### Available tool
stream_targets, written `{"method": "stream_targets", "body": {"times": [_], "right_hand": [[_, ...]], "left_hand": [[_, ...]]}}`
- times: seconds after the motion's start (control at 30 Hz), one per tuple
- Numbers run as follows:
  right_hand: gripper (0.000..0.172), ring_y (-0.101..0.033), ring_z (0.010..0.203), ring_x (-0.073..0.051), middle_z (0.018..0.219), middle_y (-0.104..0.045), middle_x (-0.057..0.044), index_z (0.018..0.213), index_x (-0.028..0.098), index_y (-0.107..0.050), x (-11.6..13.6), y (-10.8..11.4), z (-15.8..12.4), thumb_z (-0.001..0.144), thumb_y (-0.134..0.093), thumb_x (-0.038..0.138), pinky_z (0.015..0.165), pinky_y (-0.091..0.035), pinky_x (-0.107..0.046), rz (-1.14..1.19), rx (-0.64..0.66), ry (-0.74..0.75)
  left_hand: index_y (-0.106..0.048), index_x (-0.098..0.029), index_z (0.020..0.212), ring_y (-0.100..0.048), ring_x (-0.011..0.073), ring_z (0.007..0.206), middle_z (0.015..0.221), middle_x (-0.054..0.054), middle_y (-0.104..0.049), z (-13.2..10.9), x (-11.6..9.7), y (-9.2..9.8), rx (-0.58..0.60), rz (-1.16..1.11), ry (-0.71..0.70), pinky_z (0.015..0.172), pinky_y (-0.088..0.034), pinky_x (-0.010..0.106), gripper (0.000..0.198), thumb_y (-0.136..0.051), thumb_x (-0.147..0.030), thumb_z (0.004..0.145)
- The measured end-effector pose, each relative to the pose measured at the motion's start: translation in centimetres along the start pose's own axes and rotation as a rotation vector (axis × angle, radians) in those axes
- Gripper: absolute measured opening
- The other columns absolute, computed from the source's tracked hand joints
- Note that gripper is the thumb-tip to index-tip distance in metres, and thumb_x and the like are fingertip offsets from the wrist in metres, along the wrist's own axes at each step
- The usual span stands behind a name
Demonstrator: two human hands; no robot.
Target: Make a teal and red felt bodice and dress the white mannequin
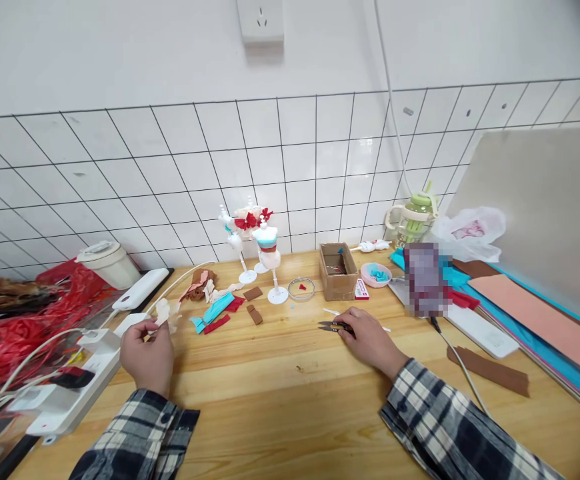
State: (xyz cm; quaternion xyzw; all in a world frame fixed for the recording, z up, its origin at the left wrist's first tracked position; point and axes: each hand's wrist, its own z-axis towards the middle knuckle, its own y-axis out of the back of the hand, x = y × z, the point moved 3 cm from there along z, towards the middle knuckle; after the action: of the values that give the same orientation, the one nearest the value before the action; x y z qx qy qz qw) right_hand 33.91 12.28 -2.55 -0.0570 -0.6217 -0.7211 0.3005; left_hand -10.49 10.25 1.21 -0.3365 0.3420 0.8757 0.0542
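Note:
My left hand (147, 353) pinches a thin cream scrap (167, 313) above the left side of the table. Beneath the fingers of my right hand (363, 333) are small black snips (335, 327), their blades pointing left. Small white mannequin stands (276, 293) are at the back; the front one wears a blue and red band (267, 241), and red bows (246, 221) show behind it. Blue strips (219, 308), red pieces (217, 325) and brown pieces (253, 315) lie between my hands. A wire ring (301, 289) lies right of the front stand.
A cardboard box (338, 283), a pink bowl (376, 275) and a green bottle (415, 217) stand at the back. Power strips (75, 393) with cables and red plastic (5, 353) are at left. Coloured sheets (545, 320) and a white power bank (480, 330) lie at right.

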Motion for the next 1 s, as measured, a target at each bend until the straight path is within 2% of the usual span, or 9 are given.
{"method": "stream_targets", "body": {"times": [0.13,0.33,0.47,0.6,0.83,1.0], "right_hand": [[0.022,-0.056,0.094,-0.021,0.098,-0.062,-0.006,0.104,0.024,-0.067,0.0,0.0,0.0,0.086,-0.054,0.024,0.084,-0.041,-0.032,-0.007,0.010,-0.007],[0.023,-0.055,0.095,-0.021,0.099,-0.061,-0.006,0.105,0.024,-0.066,0.0,0.1,0.0,0.087,-0.052,0.026,0.085,-0.040,-0.032,-0.001,0.041,-0.023],[0.024,-0.055,0.096,-0.021,0.100,-0.061,-0.006,0.106,0.023,-0.067,-0.1,0.1,0.1,0.087,-0.052,0.026,0.085,-0.040,-0.032,0.003,0.055,-0.036],[0.025,-0.055,0.096,-0.021,0.099,-0.061,-0.007,0.107,0.023,-0.066,-0.1,0.0,0.1,0.086,-0.052,0.025,0.085,-0.040,-0.032,0.005,0.058,-0.035],[0.024,-0.055,0.096,-0.021,0.099,-0.061,-0.006,0.106,0.023,-0.066,-0.3,-0.1,0.1,0.086,-0.053,0.025,0.085,-0.040,-0.033,0.018,0.052,-0.025],[0.025,-0.056,0.096,-0.021,0.099,-0.062,-0.006,0.107,0.023,-0.066,-0.1,0.0,0.0,0.086,-0.053,0.024,0.086,-0.040,-0.033,0.020,0.048,-0.025]], "left_hand": [[-0.054,-0.017,0.098,-0.056,0.0207,0.076,0.087,0.002,-0.057,0.0,0.3,0.2,-0.182,-0.061,0.123,0.070,-0.049,0.036,0.037,-0.058,-0.047,0.077],[-0.058,-0.016,0.103,-0.060,0.0205,0.079,0.090,0.004,-0.061,0.1,0.4,-0.4,-0.208,-0.126,0.145,0.072,-0.050,0.034,0.038,-0.065,-0.038,0.072],[-0.056,-0.015,0.108,-0.063,0.0225,0.082,0.097,0.009,-0.064,0.3,0.6,-0.8,-0.131,-0.155,0.147,0.072,-0.052,0.034,0.040,-0.063,-0.035,0.073],[-0.060,-0.017,0.098,-0.065,0.0240,0.085,0.094,0.007,-0.068,0.2,0.4,-1.5,-0.009,-0.155,0.109,0.077,-0.053,0.036,0.034,-0.065,-0.039,0.073],[-0.061,-0.017,0.101,-0.066,0.0233,0.087,0.098,0.008,-0.069,0.1,0.6,-1.7,0.006,-0.097,0.071,0.078,-0.052,0.034,0.036,-0.059,-0.045,0.078],[-0.064,-0.017,0.108,-0.066,0.0217,0.083,0.094,0.006,-0.070,1.0,0.2,-1.5,0.109,-0.023,-0.014,0.073,-0.052,0.031,0.041,-0.053,-0.049,0.084]]}}
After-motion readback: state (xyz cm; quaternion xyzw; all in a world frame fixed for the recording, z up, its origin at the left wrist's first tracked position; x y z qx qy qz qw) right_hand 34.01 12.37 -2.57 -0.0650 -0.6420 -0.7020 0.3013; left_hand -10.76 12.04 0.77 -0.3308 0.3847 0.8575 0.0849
